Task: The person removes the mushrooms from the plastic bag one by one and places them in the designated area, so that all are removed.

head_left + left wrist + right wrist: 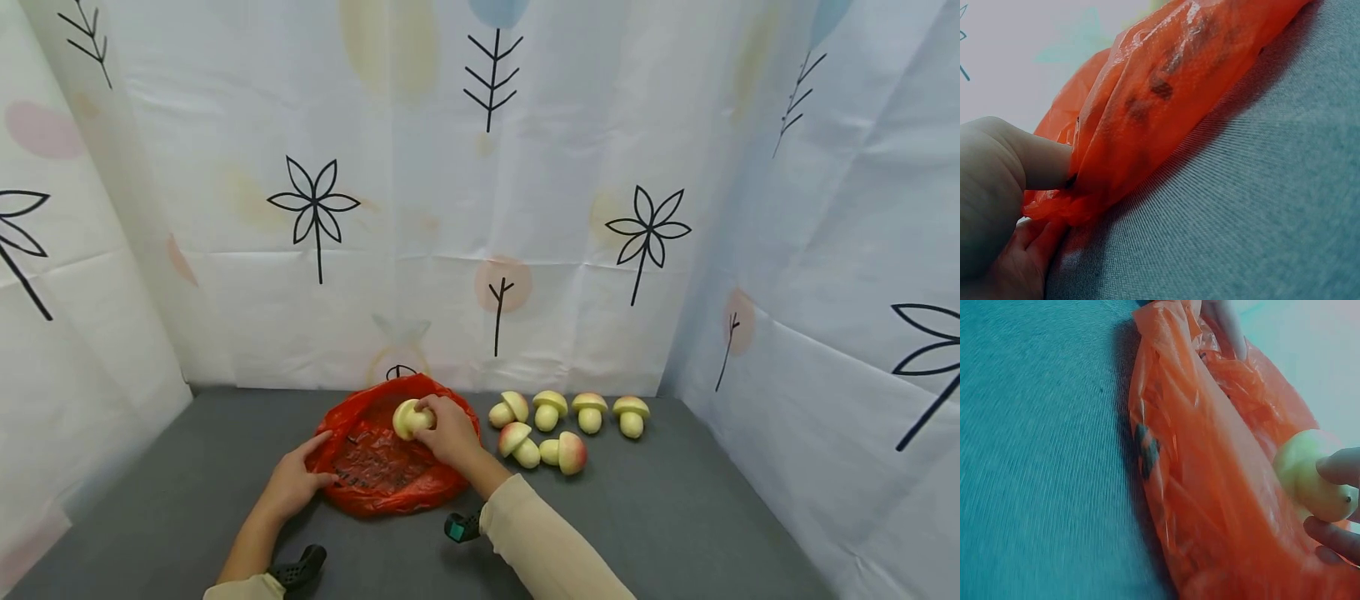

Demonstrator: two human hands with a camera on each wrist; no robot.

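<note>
A red plastic bag [397, 503] lies on the table with its mouth spread wide; dark printing shows on it. My left hand [292, 485] holds the bag's left rim, the thumb over the edge and the fingers beneath it in the left wrist view. Over the bag's mouth, my right hand [454, 435] pinches a pale yellow toy mushroom [406, 419] by its stem, the cap facing left. In the right wrist view this mushroom [1297, 465] shows just beyond the near side of the bag, with thumb and fingers around the stem end.
Right of the bag, several similar mushrooms with pinkish caps stand or lie in two loose rows, among them a tipped one [572, 453] and an upright one [632, 417]. A patterned white curtain [420, 317] closes off the grey table [660, 517] at the back and sides.
</note>
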